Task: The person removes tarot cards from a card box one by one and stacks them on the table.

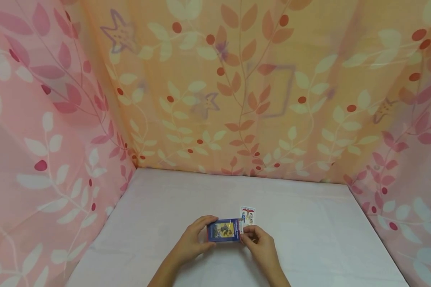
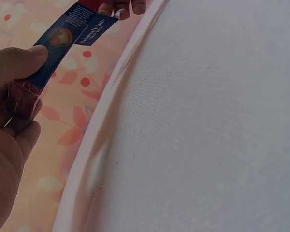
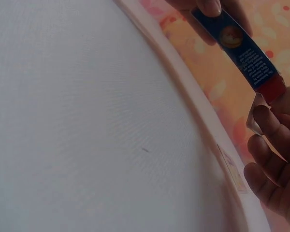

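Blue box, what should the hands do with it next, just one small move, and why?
Probably ease the flap wider with the right hand: it juts from the end of the blue box at those fingers, while the left hand grips the other end.

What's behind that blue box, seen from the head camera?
A white-bordered picture card shows past the blue box, lying on the white table. The box covers the card's lower left corner and the table directly behind it; anything else there can't be seen.
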Motion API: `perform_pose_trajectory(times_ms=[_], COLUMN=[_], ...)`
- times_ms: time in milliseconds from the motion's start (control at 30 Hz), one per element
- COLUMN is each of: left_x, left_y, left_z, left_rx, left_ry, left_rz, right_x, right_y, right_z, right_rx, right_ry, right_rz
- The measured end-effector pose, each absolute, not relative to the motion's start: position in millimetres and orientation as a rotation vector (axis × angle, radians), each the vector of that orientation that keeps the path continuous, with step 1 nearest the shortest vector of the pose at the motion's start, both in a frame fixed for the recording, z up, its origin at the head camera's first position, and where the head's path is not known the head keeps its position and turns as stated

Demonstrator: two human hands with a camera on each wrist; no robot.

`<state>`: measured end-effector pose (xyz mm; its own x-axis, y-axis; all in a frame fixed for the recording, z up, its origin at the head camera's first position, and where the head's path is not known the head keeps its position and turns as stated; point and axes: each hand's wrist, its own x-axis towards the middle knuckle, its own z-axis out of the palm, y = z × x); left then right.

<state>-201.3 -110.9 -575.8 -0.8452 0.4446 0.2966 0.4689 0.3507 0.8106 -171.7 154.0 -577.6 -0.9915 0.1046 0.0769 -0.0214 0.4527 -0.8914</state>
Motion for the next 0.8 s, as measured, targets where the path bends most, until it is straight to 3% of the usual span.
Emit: perform_pose_trajectory(times_ms=[800], left_x=[-204.9], left_y=[-115.6], left_z=[-576.6], left_rx=[-0.803], left_ry=[-2.56], left_rz=[-1.554], right_x=[-171.4], right_y=[161.0], right_z=[-576.8], right_rx=[-0.072], right_ry=[-2.429], right_rz=[1.705])
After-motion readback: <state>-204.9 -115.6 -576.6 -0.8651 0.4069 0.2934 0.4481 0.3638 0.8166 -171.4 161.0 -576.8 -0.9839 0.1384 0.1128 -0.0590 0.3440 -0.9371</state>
